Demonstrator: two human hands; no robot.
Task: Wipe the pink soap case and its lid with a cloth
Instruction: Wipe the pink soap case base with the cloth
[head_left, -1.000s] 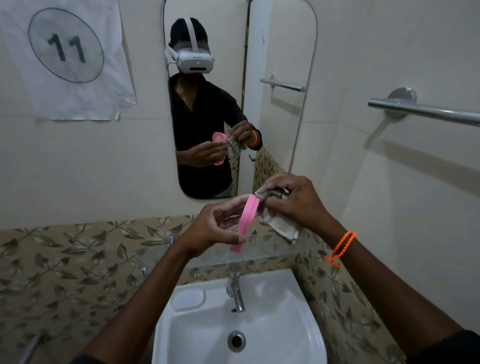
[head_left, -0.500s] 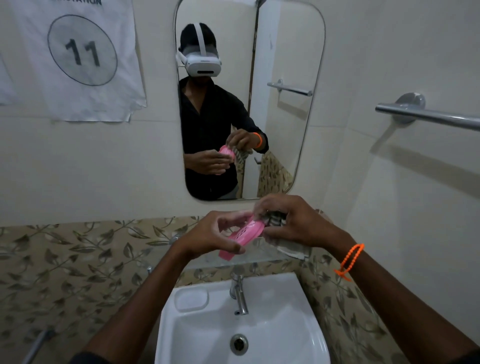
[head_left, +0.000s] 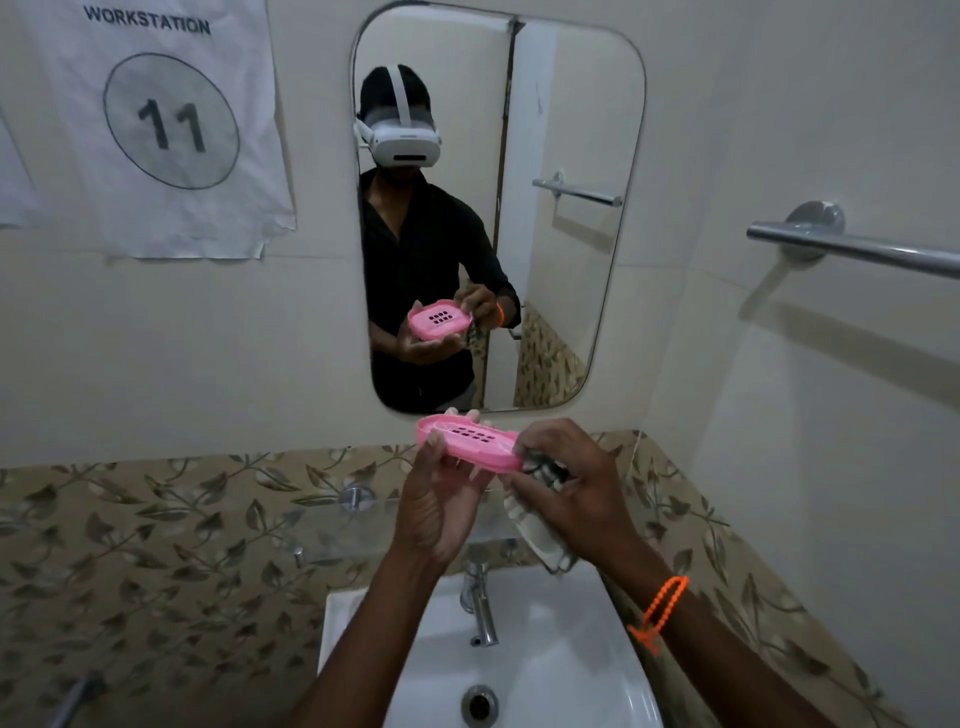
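Both bare forearms reach up and forward from the bottom of the view, converging at chest height. The left hand (head_left: 441, 499) is turned palm-up, the wrist bent back, its thumb pressed on the near left rim of the pink soap case (head_left: 467, 441) while its fingertips (head_left: 470, 414) show past the far edge, so the case rests cradled in that grip. The right hand (head_left: 566, 478) comes in from the right with its back toward the camera, fingers curled tight around a bunched cloth (head_left: 540, 525) and pressed against the case's right end. An orange bead bracelet (head_left: 660, 608) circles the right wrist.
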